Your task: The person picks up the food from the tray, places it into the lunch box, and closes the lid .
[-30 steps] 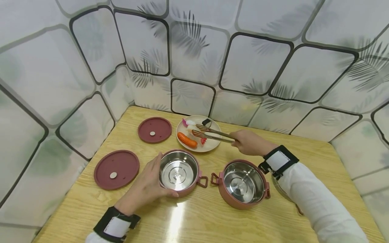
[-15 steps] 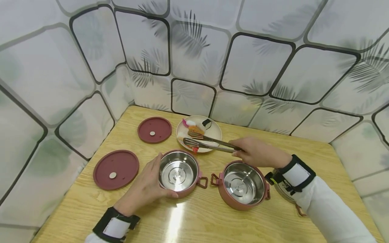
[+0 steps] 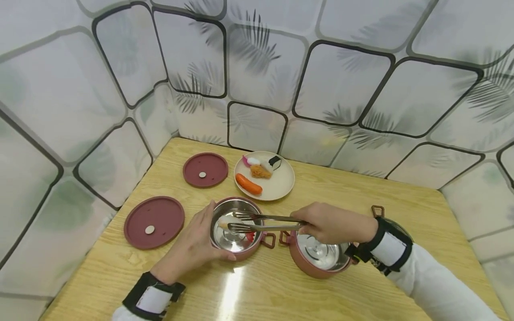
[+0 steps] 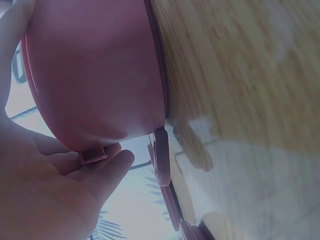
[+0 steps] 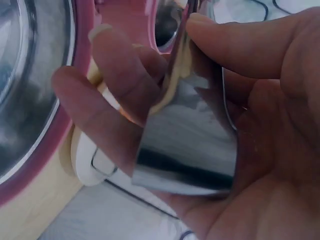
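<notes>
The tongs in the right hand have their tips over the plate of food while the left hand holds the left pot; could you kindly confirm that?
Not quite: the tips of the tongs are over the left pot, not the plate, as the head view shows. The rest stands.
</notes>
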Demonstrator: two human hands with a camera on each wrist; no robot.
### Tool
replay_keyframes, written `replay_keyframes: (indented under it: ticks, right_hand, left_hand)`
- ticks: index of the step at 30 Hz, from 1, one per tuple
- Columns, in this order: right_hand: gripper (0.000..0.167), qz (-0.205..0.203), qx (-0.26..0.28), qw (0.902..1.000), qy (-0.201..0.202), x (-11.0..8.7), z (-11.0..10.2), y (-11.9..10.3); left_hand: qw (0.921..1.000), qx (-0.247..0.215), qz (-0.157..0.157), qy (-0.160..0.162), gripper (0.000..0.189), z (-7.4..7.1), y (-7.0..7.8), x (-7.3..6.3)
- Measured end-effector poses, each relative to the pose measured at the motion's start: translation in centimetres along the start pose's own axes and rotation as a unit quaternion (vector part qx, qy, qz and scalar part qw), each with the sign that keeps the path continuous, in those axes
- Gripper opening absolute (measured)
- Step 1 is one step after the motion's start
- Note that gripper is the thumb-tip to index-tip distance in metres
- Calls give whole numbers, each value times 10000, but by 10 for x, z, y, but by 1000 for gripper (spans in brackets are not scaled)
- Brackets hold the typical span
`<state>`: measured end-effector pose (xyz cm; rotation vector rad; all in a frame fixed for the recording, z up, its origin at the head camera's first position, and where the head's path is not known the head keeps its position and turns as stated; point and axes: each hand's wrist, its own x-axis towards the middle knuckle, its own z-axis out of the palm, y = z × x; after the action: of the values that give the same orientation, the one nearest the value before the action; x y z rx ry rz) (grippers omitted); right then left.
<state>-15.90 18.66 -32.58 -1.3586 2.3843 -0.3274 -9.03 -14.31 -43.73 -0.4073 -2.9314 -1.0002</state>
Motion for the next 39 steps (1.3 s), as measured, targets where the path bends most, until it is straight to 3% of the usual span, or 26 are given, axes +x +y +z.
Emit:
replay_keyframes:
  ticks: [11, 23, 35, 39]
  right_hand:
    - [4, 7, -55, 9990, -437, 23, 8, -13]
    - [3, 727, -152, 9927, -953, 30, 2, -24]
    - [4, 591, 212, 9968, -497, 11, -23, -13]
    - [13, 775, 141, 9969, -52, 8, -34, -4]
  left_hand:
    - [9999, 108, 22, -20, 146, 0, 1, 0]
    - [10000, 24, -15, -4, 145, 1, 0, -1]
    - [10000, 53, 12, 47, 146, 2, -1, -1]
    - [10000, 90, 10, 29, 146, 1, -1, 0]
